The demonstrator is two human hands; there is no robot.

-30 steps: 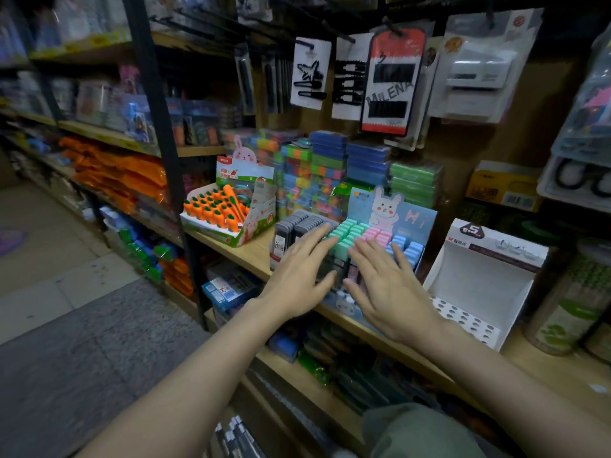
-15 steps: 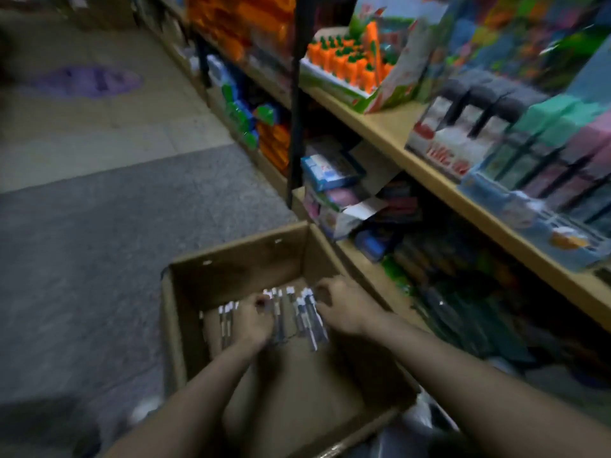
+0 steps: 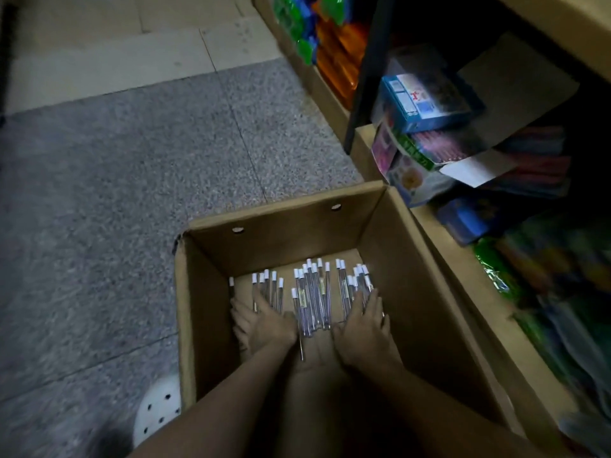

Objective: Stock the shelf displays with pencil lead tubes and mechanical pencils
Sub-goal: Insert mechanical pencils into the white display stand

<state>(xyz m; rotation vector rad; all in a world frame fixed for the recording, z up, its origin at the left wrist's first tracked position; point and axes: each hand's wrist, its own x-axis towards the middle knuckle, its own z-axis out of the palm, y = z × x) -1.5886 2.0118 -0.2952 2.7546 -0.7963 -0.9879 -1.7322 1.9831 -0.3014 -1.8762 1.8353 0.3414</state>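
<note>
Granite floor [image 3: 115, 193]; white shoe [image 3: 158, 411] — perforated.

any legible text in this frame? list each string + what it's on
No string can be read for sure.
Blue box on the shelf: a white label with a small red mark, too blurred to read.
Green-edged box under it: print along the green band, blurred.
Lead tubes in the cardboard box: small yellowish labels, too small to read.
</note>
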